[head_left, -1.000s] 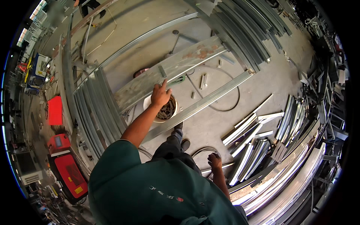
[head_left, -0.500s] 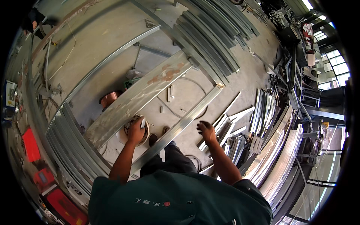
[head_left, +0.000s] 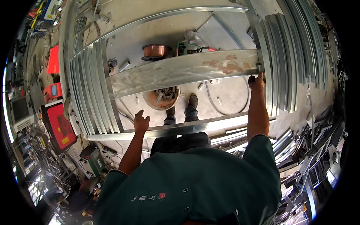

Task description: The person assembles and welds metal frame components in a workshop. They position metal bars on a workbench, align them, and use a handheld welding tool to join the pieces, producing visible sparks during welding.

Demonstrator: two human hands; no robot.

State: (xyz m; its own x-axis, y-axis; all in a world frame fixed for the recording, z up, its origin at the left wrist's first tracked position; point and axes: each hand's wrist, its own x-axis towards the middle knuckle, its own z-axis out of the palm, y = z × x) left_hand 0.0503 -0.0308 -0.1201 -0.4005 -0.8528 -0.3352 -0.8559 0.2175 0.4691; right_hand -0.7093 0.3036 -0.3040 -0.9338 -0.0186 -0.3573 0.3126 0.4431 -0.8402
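A wide flat metal plate (head_left: 176, 73) lies across a galvanized frame, between its left and right sides. My right hand (head_left: 257, 82) is at the plate's right end, fingers curled against a small metal block (head_left: 260, 68) beside the right frame rail (head_left: 258, 33). How firmly it grips is partly hidden. My left hand (head_left: 141, 122) hovers above the near frame rail (head_left: 180, 128), fingers apart, with nothing visible in them. Past the left hand, a round bucket (head_left: 145, 100) of small metal pieces stands on the floor, partly under the plate.
Metal profiles are stacked at the left (head_left: 90, 90) and right (head_left: 287, 60). Beyond the plate sit a copper wire spool (head_left: 155, 51) and a green tool (head_left: 183, 48). A red and black machine (head_left: 60, 125) stands at the left. A cable (head_left: 248, 93) loops over the floor.
My view has turned right. My right hand has reached forward to the plate's right end. My left hand has drawn back from over the bucket; the small metal piece in it no longer shows.
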